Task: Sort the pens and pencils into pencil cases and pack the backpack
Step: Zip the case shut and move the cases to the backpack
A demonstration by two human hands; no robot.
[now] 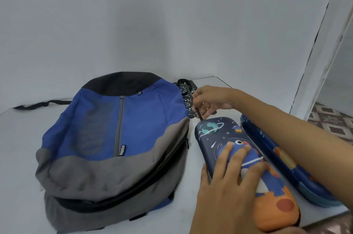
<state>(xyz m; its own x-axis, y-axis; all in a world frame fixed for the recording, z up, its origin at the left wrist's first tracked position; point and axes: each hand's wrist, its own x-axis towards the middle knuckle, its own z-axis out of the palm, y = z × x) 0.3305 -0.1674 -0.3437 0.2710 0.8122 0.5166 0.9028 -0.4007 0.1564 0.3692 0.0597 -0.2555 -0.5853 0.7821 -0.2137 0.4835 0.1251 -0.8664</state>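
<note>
A blue, grey and black backpack lies flat on the white table, its main zip partly open along the right side. To its right lies a navy space-print pencil case. My left hand rests on that case with fingers spread. A second dark blue pencil case lies just right of the first, partly under my right forearm. My right hand reaches over the cases and grips a dark pencil above the far end of the first case.
A black lace-patterned mat with a black ring on it lies behind the cases at the wall. The table's right edge runs close to the second case. Patterned floor tiles show beyond it. A white wall stands behind.
</note>
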